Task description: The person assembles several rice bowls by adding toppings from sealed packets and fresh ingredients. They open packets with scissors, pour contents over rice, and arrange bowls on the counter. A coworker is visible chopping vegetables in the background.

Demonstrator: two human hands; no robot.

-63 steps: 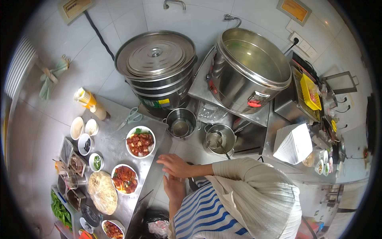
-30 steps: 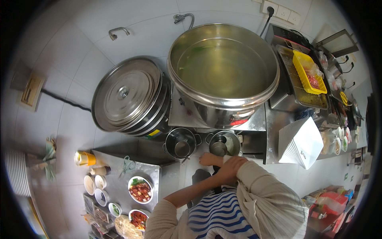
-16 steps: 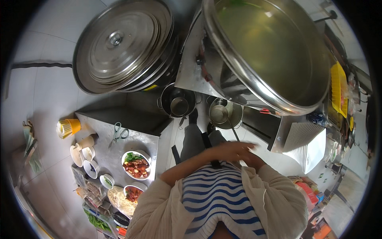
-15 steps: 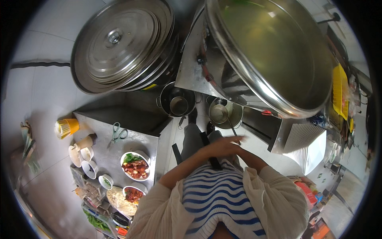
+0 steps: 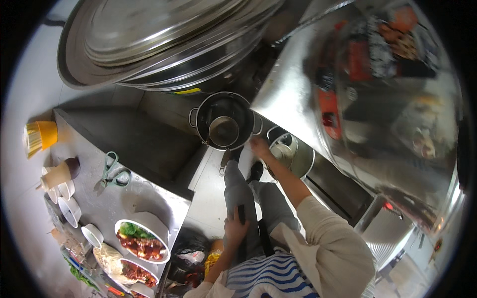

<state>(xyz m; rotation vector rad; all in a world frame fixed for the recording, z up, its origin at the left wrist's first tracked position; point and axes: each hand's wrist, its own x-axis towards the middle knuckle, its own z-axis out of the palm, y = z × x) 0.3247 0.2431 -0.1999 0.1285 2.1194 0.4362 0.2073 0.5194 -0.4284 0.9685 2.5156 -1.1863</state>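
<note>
My right arm reaches forward over my legs. My right hand (image 5: 259, 148) is blurred by motion, so its fingers cannot be read. It is between a dark two-handled pot (image 5: 198, 107) on its left and a second metal pot (image 5: 309, 166) on its right. A round metal strainer or ladle (image 5: 223, 131) sits in the dark pot, its handle over the rim. A ladle-like bowl (image 5: 282, 154) shows in the second pot, partly behind my forearm. My left hand (image 5: 235, 231) is low over my left thigh beside a dark strap (image 5: 241, 213); whether it grips the strap is unclear.
Left, a metal counter (image 5: 144, 191) bears green-handled scissors (image 5: 105, 174), a bowl of meat and greens (image 5: 146, 238), smaller white bowls (image 5: 69, 211) and a yellow cup of sticks (image 5: 40, 136). A large lidded pot (image 5: 164, 69) stands ahead; a big shiny vessel (image 5: 377, 139) bulges at right.
My hands were together before my waist; now they are apart. The right has reached forward to the pots, the left has dropped to my thigh. My view has shifted too.
</note>
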